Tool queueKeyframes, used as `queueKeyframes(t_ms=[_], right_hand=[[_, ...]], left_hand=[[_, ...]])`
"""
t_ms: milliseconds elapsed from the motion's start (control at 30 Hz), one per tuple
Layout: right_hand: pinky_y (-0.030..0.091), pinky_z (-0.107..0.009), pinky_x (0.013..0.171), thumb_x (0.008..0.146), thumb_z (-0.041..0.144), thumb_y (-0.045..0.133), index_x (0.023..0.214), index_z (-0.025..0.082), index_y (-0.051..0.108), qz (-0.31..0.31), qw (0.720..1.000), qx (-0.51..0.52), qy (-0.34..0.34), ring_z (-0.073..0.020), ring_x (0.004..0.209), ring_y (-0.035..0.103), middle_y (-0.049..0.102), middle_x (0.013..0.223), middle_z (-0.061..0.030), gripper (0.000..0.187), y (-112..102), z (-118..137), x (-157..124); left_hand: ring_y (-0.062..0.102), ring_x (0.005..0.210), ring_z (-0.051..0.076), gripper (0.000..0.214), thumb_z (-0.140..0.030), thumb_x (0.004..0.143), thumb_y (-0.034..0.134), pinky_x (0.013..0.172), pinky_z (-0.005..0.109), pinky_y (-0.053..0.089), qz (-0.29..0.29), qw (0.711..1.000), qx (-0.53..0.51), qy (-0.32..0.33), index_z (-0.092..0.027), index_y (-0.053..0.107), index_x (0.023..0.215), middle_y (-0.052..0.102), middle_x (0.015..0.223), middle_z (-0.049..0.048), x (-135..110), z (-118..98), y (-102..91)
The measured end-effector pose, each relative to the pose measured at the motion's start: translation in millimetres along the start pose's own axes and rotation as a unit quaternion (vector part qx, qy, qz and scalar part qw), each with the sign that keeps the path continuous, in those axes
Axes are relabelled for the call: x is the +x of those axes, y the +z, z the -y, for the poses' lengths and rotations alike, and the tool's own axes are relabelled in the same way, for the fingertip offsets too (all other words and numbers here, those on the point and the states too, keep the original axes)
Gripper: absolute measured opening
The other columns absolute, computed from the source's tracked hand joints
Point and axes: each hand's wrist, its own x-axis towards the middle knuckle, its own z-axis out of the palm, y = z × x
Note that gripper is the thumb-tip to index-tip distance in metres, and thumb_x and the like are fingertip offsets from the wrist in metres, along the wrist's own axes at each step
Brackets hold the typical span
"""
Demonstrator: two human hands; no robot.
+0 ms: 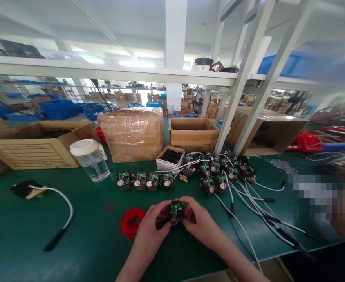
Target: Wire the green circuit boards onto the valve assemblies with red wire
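Gripping a boxy black module [176, 213] — left hand [151, 225], right hand [200, 221].

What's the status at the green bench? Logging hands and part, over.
Left hand and right hand: both in a closed grip on the small black module with green circuit board. Pile of red rubber bands beside left hand. Nothing blocking.

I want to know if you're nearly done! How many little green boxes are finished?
Four units stand in a neat row, which looks like the done batch. Both the left hand and right hand hold one unit now. A tangled cluster with white cables seemingly waits behind.
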Motion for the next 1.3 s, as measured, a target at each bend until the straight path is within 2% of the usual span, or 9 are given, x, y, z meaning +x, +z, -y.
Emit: queueKeyframes(t_ms=[167, 533, 733, 867, 933, 1000, 1100, 1167, 1300], right_hand=[[0.048, -0.026, 0.065, 0.068, 0.002, 0.057, 0.129, 0.028, 0.053, -0.013, 1.000, 0.005, 0.013, -0.0152, 0.074, 0.058, 0.060, 0.092, 0.0021, 0.067, 5, 4, -2], [0.048, -0.029, 0.069, 0.066, 0.003, 0.058, 0.126, 0.028, 0.054, -0.055, 0.998, -0.008, 0.033, -0.0178, 0.081, 0.059, 0.059, 0.107, -0.0019, 0.065, 16, 10, -2], [0.048, -0.027, 0.065, 0.068, 0.001, 0.059, 0.131, 0.028, 0.051, -0.016, 0.999, 0.010, 0.031, -0.0159, 0.074, 0.058, 0.059, 0.096, 0.0008, 0.069, 8, 3, -4], [0.050, -0.027, 0.070, 0.068, -0.002, 0.056, 0.136, 0.029, 0.050, 0.039, 0.999, 0.017, 0.007, -0.0153, 0.078, 0.059, 0.058, 0.099, 0.0003, 0.075, -9, 2, -3], [0.050, -0.028, 0.072, 0.073, 0.000, 0.054, 0.133, 0.029, 0.055, 0.048, 0.999, 0.007, -0.001, -0.0156, 0.082, 0.059, 0.057, 0.100, -0.0007, 0.066, -20, 8, 2], [0.049, -0.028, 0.074, 0.081, 0.005, 0.054, 0.122, 0.026, 0.063, 0.026, 0.999, -0.022, -0.011, -0.0159, 0.084, 0.059, 0.057, 0.099, -0.0018, 0.047, -27, 16, 11], [0.047, -0.027, 0.070, 0.084, 0.009, 0.058, 0.101, 0.022, 0.070, -0.004, 0.998, -0.063, -0.026, -0.0150, 0.080, 0.059, 0.057, 0.093, -0.0017, 0.024, -27, 26, 25], [0.046, -0.026, 0.067, 0.081, 0.007, 0.062, 0.092, 0.020, 0.070, -0.009, 0.997, -0.074, -0.023, -0.0141, 0.075, 0.058, 0.057, 0.088, -0.0006, 0.019, -22, 29, 32], [0.044, -0.025, 0.064, 0.079, 0.005, 0.063, 0.087, 0.019, 0.069, -0.027, 0.997, -0.064, -0.020, -0.0133, 0.072, 0.057, 0.057, 0.085, 0.0004, 0.017, -14, 25, 36]], left_hand=[[0.072, 0.105, 0.022, 0.055, -0.016, 0.073, 0.062, 0.097, 0.040, 0.058, 0.002, 0.999, -0.027, -0.028, -0.026, 0.060, 0.127, 0.068, 0.126, 0.0061, -1, -6, 3.9], [0.072, 0.104, 0.023, 0.054, -0.016, 0.073, 0.064, 0.097, 0.040, 0.057, -0.037, 0.999, -0.028, -0.028, -0.023, 0.056, 0.127, 0.069, 0.124, 0.0085, -3, -2, 21.2], [0.071, 0.107, 0.024, 0.060, -0.012, 0.069, 0.062, 0.099, 0.041, 0.055, 0.027, 0.995, -0.081, -0.043, -0.023, 0.055, 0.128, 0.069, 0.125, 0.0082, 0, -6, 8.2], [0.067, 0.114, 0.025, 0.057, -0.017, 0.071, 0.062, 0.101, 0.041, 0.053, 0.074, 0.988, -0.126, -0.053, -0.022, 0.059, 0.128, 0.066, 0.132, 0.0095, 3, -13, -10.8], [0.066, 0.115, 0.025, 0.044, -0.029, 0.078, 0.062, 0.101, 0.040, 0.052, 0.066, 0.992, -0.095, -0.055, -0.022, 0.066, 0.121, 0.068, 0.127, 0.0090, 7, -21, -19.4], [0.067, 0.109, 0.025, 0.034, -0.038, 0.083, 0.060, 0.098, 0.038, 0.052, 0.044, 0.998, -0.028, -0.046, -0.022, 0.072, 0.111, 0.071, 0.117, 0.0078, 12, -31, -24.0], [0.069, 0.096, 0.023, 0.026, -0.040, 0.083, 0.063, 0.088, 0.035, 0.053, 0.023, 0.997, 0.071, -0.028, -0.023, 0.076, 0.098, 0.073, 0.103, 0.0053, 22, -44, -22.6], [0.068, 0.091, 0.021, 0.021, -0.036, 0.081, 0.065, 0.083, 0.033, 0.051, 0.020, 0.993, 0.114, -0.021, -0.024, 0.077, 0.093, 0.073, 0.097, 0.0035, 28, -51, -18.5], [0.066, 0.084, 0.019, 0.014, -0.031, 0.079, 0.066, 0.078, 0.030, 0.047, 0.022, 0.985, 0.168, -0.021, -0.026, 0.078, 0.086, 0.071, 0.090, 0.0015, 36, -61, -11.0]])
